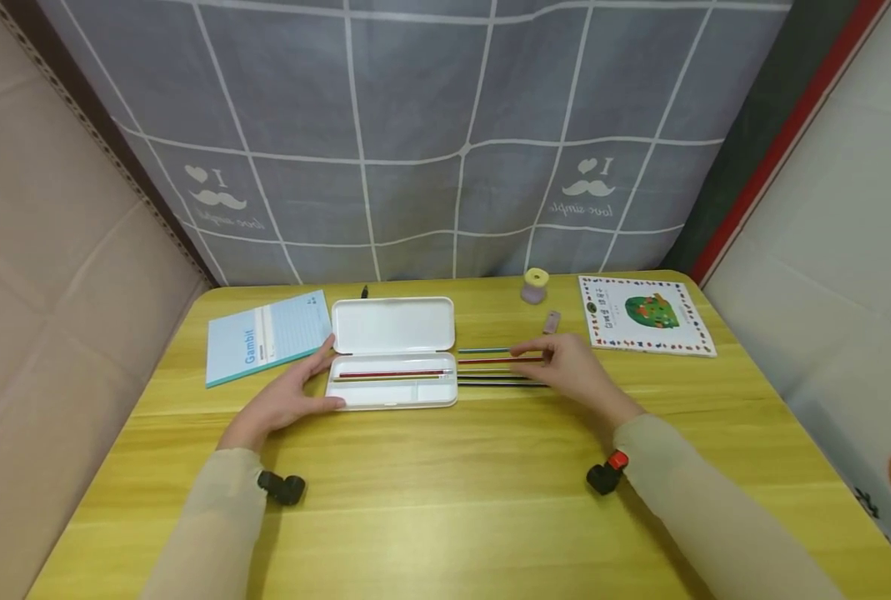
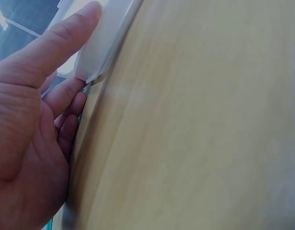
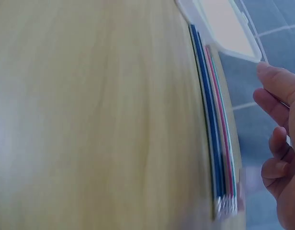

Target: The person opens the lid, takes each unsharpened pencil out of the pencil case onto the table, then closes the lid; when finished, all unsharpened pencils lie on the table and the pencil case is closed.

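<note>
A white pencil case [image 1: 373,395] lies open on the table, its lid [image 1: 394,325] folded back. Inside it are a red pencil [image 1: 392,374] and a yellowish one just below. My left hand [image 1: 287,396] holds the case's left end, thumb along the front corner, fingers at the side. To the right of the case lies a row of several pencils [image 3: 212,120] in blue, red, green and dark colours. Over their right part hovers my right hand [image 1: 565,367], thumb and index finger apart with nothing between them in the right wrist view.
A blue notebook [image 1: 265,340] sits left of the case. Toward the back right are a small pinkish-grey block [image 1: 552,322], a round yellow-and-purple item [image 1: 535,286] and a white picture booklet [image 1: 648,315]. A dark tip [image 1: 364,292] shows behind the lid. A grey checked curtain [image 1: 415,200] hangs behind the table.
</note>
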The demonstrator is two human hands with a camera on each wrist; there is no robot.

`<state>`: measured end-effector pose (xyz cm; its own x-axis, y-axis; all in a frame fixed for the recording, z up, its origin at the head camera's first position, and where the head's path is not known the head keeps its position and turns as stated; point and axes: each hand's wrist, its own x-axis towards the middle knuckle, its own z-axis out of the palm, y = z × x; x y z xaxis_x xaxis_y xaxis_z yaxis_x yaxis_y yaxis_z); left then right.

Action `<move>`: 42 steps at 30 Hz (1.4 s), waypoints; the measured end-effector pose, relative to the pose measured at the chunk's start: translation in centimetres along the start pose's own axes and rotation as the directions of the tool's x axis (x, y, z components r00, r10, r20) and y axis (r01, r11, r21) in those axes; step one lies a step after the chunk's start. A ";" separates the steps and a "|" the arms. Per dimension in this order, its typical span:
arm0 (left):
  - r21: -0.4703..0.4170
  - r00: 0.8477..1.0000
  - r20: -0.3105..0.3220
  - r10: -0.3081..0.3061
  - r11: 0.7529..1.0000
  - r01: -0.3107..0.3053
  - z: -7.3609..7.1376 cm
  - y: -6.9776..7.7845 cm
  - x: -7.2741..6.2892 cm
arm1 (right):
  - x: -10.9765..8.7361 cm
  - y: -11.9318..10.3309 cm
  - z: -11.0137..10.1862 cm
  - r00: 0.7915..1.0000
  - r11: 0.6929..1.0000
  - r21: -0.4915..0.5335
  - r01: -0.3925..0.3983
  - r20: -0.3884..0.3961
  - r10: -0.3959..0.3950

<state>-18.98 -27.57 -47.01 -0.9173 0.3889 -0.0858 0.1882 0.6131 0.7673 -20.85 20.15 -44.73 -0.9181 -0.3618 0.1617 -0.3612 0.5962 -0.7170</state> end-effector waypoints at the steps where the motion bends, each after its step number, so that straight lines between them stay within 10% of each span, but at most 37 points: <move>1: -0.002 1.000 0.001 -0.003 1.000 0.003 0.0 0.0 0.0 | 0.2 -0.3 0.2 1.000 1.000 -0.007 -0.001 0.002 0.001; 20: -0.010 1.000 0.007 -0.015 1.000 0.015 0.2 -0.1 0.0 | 3.7 -4.0 5.6 0.993 0.996 0.076 0.048 0.105 -0.056; 42: -0.010 1.000 -0.005 -0.015 1.000 0.015 0.0 0.1 0.1 | 5.5 -5.5 8.4 0.986 0.993 -0.097 0.066 0.158 -0.050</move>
<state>-19.05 -27.47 -46.91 -0.9218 0.3763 -0.0936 0.1713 0.6117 0.7724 -22.51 8.87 -45.64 -0.8618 -0.4995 0.0882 -0.4348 0.6380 -0.6355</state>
